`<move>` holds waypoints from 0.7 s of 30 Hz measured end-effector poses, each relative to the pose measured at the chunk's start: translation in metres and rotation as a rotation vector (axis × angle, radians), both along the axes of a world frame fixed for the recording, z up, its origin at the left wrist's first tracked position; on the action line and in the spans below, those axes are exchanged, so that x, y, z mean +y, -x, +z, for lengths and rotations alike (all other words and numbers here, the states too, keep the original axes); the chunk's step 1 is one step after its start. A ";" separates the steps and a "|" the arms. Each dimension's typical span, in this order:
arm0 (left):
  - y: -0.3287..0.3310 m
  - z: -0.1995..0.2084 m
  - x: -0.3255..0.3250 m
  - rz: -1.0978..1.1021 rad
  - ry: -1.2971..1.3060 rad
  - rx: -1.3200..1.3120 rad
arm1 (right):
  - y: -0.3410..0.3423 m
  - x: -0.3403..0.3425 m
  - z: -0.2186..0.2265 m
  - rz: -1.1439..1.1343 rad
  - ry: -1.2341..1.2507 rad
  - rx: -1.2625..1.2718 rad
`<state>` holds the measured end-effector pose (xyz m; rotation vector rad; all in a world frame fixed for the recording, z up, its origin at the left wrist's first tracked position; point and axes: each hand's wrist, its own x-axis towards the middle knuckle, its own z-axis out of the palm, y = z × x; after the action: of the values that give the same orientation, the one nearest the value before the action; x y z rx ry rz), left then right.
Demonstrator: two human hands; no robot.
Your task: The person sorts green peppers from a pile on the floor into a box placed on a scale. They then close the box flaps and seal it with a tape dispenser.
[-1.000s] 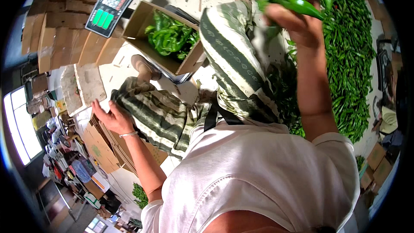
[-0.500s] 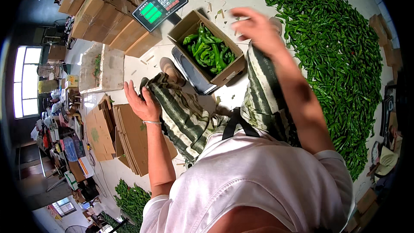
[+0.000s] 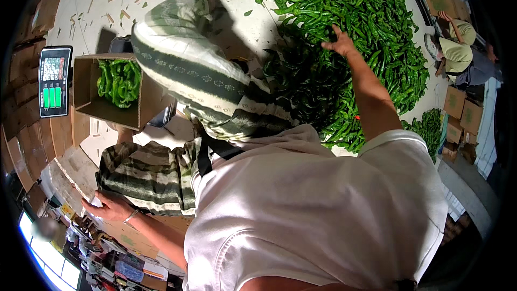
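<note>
A large heap of long green peppers (image 3: 344, 5) covers the floor on the right. Over it reaches my right hand (image 3: 341, 43), its fingers spread, holding nothing. At left an open cardboard box (image 3: 83, 86) rests on a black scale platform (image 3: 162, 116), partly full of green peppers (image 3: 119, 83). The scale's keypad display (image 3: 55, 82), lit green, stands beyond the box. My left hand (image 3: 110, 208), open with fingers extended, is beside my left knee and near a pale foam box (image 3: 75, 170); whether it touches either is unclear.
Stacked cartons (image 3: 27, 145) line the left side. Flattened cardboard (image 3: 134, 240) lies beneath my left forearm. Plant scraps (image 3: 125, 14) litter the pale floor. At far right, a person (image 3: 458, 54) with a light hat is beside the heap, near more cartons (image 3: 462, 109).
My view and body have turned right toward the pepper heap. My right hand has gone from near the box to above the heap. My left hand stays open near the knee.
</note>
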<state>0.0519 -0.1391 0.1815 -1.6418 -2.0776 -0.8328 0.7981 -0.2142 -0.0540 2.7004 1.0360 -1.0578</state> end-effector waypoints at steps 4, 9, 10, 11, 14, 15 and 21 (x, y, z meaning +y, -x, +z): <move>0.009 0.000 0.000 -0.014 0.009 -0.031 | 0.060 0.006 -0.003 0.018 0.214 -0.128; 0.004 0.003 0.008 -0.029 0.056 0.060 | 0.086 0.028 -0.004 0.161 0.413 -0.279; 0.006 0.005 0.009 -0.036 0.068 0.098 | 0.090 0.018 -0.015 0.263 0.381 -0.345; -0.001 0.004 0.012 -0.020 0.068 0.079 | 0.093 0.006 -0.029 0.365 0.348 -0.416; -0.015 0.010 0.016 0.042 0.117 0.108 | 0.091 0.007 -0.028 0.500 0.301 -0.463; -0.016 0.013 0.018 0.063 0.137 0.135 | 0.088 0.016 -0.022 0.493 0.285 -0.441; -0.013 0.013 0.023 0.043 0.172 0.196 | 0.029 0.061 -0.038 0.474 0.153 -0.287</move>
<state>0.0653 -0.1159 0.1950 -1.6838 -2.0858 -0.4692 0.7696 -0.1534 -0.0917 2.2310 1.3723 -0.6170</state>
